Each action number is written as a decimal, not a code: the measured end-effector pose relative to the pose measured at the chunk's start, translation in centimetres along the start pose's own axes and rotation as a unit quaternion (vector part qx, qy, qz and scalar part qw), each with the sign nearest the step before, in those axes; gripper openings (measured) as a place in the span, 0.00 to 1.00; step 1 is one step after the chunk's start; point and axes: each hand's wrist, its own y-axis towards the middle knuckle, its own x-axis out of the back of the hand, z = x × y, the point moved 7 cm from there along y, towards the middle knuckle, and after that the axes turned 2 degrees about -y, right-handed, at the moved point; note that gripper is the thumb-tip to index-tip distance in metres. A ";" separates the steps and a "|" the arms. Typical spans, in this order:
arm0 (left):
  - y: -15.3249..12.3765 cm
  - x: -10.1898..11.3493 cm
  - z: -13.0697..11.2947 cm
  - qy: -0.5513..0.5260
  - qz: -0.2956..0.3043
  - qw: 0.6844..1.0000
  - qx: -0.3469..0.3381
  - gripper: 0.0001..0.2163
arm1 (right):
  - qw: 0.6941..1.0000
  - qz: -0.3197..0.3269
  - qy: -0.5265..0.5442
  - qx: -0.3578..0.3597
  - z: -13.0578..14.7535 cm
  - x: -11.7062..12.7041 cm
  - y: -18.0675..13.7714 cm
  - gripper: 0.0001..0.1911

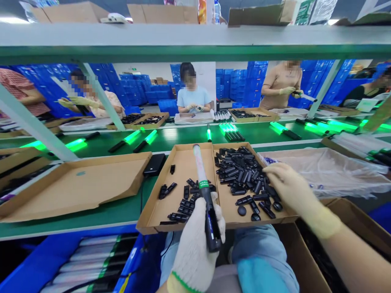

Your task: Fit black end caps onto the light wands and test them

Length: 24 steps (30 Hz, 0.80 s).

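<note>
My left hand [195, 244], in a white knit glove, is wrapped round the black handle of a light baton [203, 175]. The baton points away from me, its clear tube unlit, with a green band above the handle. A dark blue strip shows along the handle. My right hand [284, 185], in a pale yellowish glove, reaches over the right rim of a cardboard tray, fingers extended and nothing visible in them. Beside it lie a heap of small black plastic parts [241, 171] and some purple pieces [270, 160]. More black parts [186, 205] lie in the tray's left half, partly behind the baton.
The divided cardboard tray [155, 199] rests at the bench edge over my lap. Right of it is a plastic-lined tray [330, 167]. Glowing green batons [232, 132] lie on the green bench [180, 136]. A blue bin [27, 268] holds batons. Several co-workers sit opposite, below a shelf [195, 36].
</note>
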 end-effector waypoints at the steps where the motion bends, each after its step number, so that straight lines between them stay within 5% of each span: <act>1: 0.0 0.3 0.3 0.009 -0.019 1.000 0.020 0.16 | 0.998 0.025 -0.034 -0.044 -3.5 -0.6 1.3 0.18; 5: -0.1 0.6 1.4 0.055 -0.048 0.995 0.067 0.13 | 0.987 0.108 -0.085 -0.079 -11.9 -2.9 4.0 0.10; 10: -0.6 0.5 2.1 0.094 -0.026 0.991 0.094 0.15 | 0.981 0.143 -0.114 -0.063 -12.8 -2.5 3.9 0.09; 13: -0.7 0.2 2.3 0.084 -0.011 0.994 0.076 0.18 | 0.992 0.093 -0.082 -0.001 -7.5 -0.1 2.3 0.10; 15: -0.6 -0.4 2.7 0.070 0.014 0.995 0.076 0.18 | 0.990 0.000 0.026 0.141 -0.4 2.6 -0.1 0.10; 17: -0.3 -1.0 3.1 0.061 0.035 0.995 0.077 0.16 | 0.945 -0.057 0.127 0.297 6.8 4.7 -3.8 0.08; 19: -0.1 -1.4 3.2 0.058 0.044 0.995 0.070 0.13 | 0.911 -0.060 0.160 0.376 11.8 5.3 -6.6 0.11; 24: -0.1 -0.9 2.8 0.055 0.029 0.996 0.059 0.14 | 0.907 -0.094 0.139 0.388 14.6 5.2 -8.6 0.18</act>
